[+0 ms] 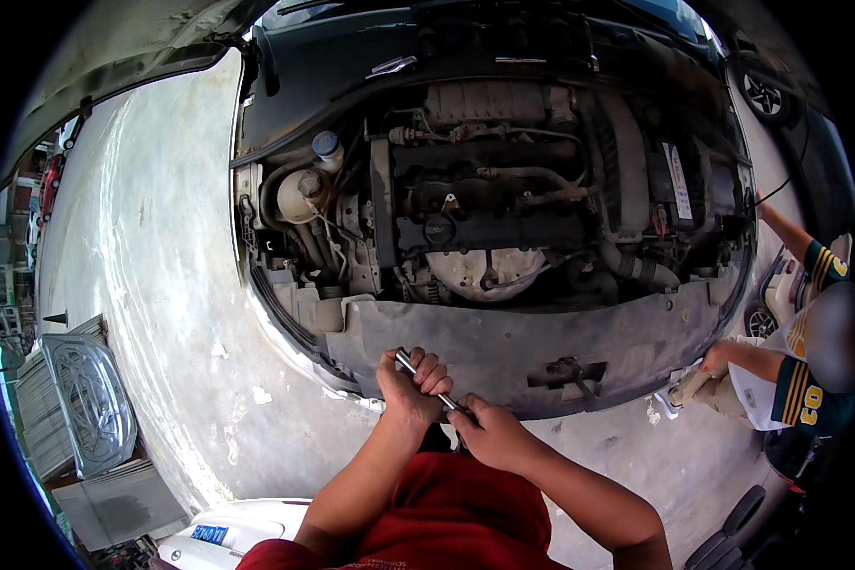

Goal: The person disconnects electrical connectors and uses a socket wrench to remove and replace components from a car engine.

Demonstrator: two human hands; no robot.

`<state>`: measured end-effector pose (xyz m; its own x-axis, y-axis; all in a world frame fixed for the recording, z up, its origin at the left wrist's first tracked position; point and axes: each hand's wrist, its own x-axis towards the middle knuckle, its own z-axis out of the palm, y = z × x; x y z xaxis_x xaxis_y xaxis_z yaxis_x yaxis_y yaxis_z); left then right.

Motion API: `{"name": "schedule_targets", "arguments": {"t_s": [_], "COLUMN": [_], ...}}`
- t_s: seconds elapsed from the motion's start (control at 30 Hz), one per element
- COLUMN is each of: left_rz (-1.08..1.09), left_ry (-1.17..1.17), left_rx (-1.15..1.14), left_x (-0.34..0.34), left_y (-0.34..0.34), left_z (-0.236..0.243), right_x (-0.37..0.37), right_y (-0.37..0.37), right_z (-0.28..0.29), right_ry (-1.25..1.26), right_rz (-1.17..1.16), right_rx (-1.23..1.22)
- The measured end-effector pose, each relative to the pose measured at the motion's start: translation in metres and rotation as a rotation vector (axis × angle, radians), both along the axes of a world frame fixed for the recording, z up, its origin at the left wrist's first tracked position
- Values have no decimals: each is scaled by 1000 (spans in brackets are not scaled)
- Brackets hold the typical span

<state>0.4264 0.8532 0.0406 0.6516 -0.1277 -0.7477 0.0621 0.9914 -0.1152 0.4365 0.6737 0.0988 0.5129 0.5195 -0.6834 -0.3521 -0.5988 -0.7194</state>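
My left hand (pixel 411 385) is closed around the upper part of a shiny metal rod-shaped tool (pixel 446 402), perhaps a wrench, and my right hand (pixel 485 430) grips its lower part. Both hands are low in front of the open car's front panel (pixel 456 337). Above them in the head view is the engine bay, with a black engine cover (pixel 418 228), a coolant reservoir (pixel 299 195) at the left and a battery (pixel 679 185) at the right.
A co-worker (pixel 793 380) stands close on the right, one arm raised toward the car's side. A car wheel (pixel 762 93) is at upper right. A silver panel (pixel 85 399) lies at the left on the concrete floor (pixel 161 285). A white vehicle (pixel 218 532) is at lower left.
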Motion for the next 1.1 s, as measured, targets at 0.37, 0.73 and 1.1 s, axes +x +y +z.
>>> {"name": "schedule_targets", "arguments": {"t_s": [0.37, 0.73, 1.1], "left_rz": [-337, -821, -911], "left_ry": [74, 138, 182], "left_rx": [1690, 2290, 2295], "left_x": [87, 31, 34], "left_y": [83, 162, 166], "left_z": [-74, -156, -151], "right_x": [190, 269, 283], "right_y": [116, 203, 193], "right_z": [41, -35, -60], "right_ry": [-1016, -722, -1053], "right_rz": [219, 479, 1017], "right_rx": [-592, -860, -751]}}
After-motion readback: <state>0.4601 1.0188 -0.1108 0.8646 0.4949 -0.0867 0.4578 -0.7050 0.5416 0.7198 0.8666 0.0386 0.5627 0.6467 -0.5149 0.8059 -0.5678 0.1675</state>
